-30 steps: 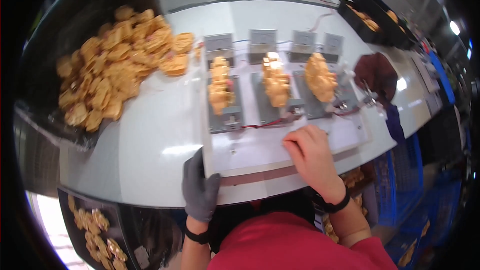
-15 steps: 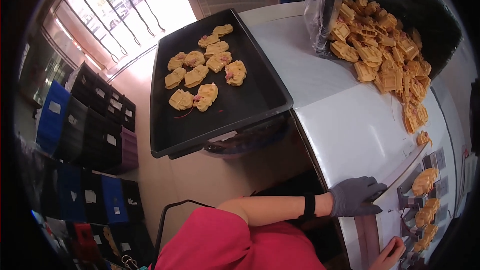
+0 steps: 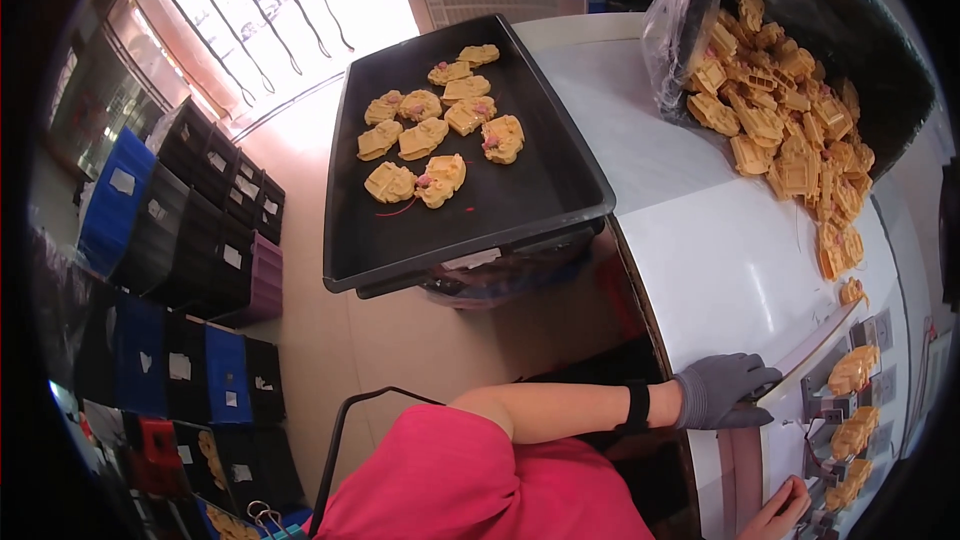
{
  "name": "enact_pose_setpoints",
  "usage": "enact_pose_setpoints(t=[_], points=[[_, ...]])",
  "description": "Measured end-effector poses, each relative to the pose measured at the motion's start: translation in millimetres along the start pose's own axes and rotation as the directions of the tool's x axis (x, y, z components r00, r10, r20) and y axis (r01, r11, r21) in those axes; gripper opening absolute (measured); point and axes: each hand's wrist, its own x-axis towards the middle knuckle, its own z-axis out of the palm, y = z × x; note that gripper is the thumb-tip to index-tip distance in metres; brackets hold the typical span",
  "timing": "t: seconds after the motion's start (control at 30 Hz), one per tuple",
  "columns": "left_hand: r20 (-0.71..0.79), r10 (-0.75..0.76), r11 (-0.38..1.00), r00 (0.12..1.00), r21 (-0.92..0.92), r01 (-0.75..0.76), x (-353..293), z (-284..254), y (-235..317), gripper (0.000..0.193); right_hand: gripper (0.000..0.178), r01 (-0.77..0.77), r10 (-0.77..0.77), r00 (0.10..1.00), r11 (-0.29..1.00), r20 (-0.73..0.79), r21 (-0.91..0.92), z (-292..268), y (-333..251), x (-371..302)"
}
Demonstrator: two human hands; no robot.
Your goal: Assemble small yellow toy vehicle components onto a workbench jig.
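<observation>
My left hand (image 3: pixel 722 392), in a grey glove, rests at the raised edge of a white board (image 3: pixel 783 460). Its fingers stretch to the right with the thumb apart, and I see nothing between them. At the lower edge my bare right hand (image 3: pixel 782 513) shows only in part, fingers curled together beside the board; what they hold, if anything, is hidden. Just right of both hands stands a row of metal fixtures bearing yellow moulded plastic parts, an upper part (image 3: pixel 853 370), a middle part (image 3: pixel 856 432) and a lower part (image 3: pixel 848 485). A small yellow piece (image 3: pixel 852 291) lies beyond them.
A heap of yellow parts (image 3: pixel 795 125) spills from a tipped black bin (image 3: pixel 890 70) lined with clear plastic. Left of the white table (image 3: pixel 690 270), a black tray (image 3: pixel 450 245) bears several yellow parts with reddish bits. Stacked blue and black crates (image 3: pixel 125 195) line the left.
The whole view has shifted slightly, moving the tray and heap rightward in the picture. Both hands keep nearly the same places by the board; nothing is visibly picked up or released.
</observation>
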Motion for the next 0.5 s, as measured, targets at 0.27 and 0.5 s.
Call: enact_pose_setpoints(t=[0.27, 0.5], points=[[0.005, -0.019, 1.0, 1.0, -0.012, 0.019, -1, 6, 5, 0.06, 0.02, 0.044, -0.045, 0.998, 0.999, -0.052, -0.018, -3, 9, -3], [-0.009, -0.035, 0.999, 0.999, -0.025, 0.035, 0, 5, 5, 0.057, 0.021, 0.035, -0.034, 0.999, 0.999, -0.043, 0.021, 0, 12, -2]])
